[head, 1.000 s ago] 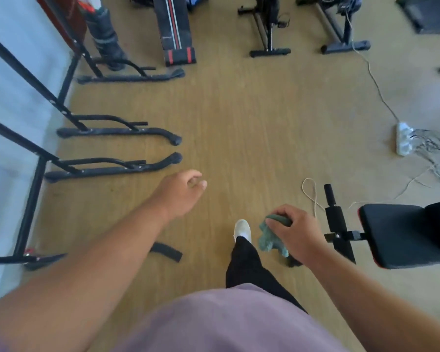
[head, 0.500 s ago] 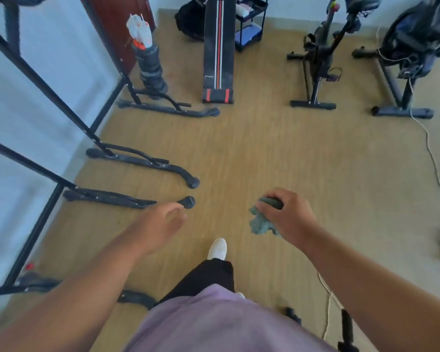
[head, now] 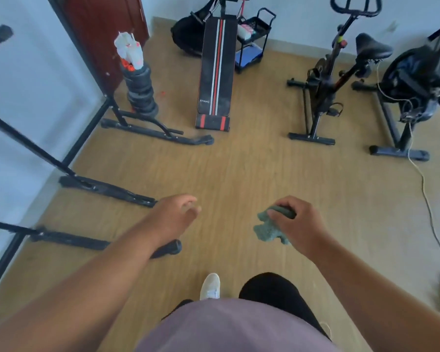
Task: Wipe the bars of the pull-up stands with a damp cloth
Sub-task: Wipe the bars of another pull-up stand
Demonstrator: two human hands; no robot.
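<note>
While right hand grips cloth, cart seemingly holds packets.

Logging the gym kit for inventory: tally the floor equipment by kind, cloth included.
Exercise bikes: 2
Sit-up bench: 1
Weight-plate stack: 1
Pull-up stand floor feet showing: 3
Storage cart: 1
Cloth, held in the right hand: 1
Total: 9

Bare forearms, mauve shirt, black trousers, white shoe.
</note>
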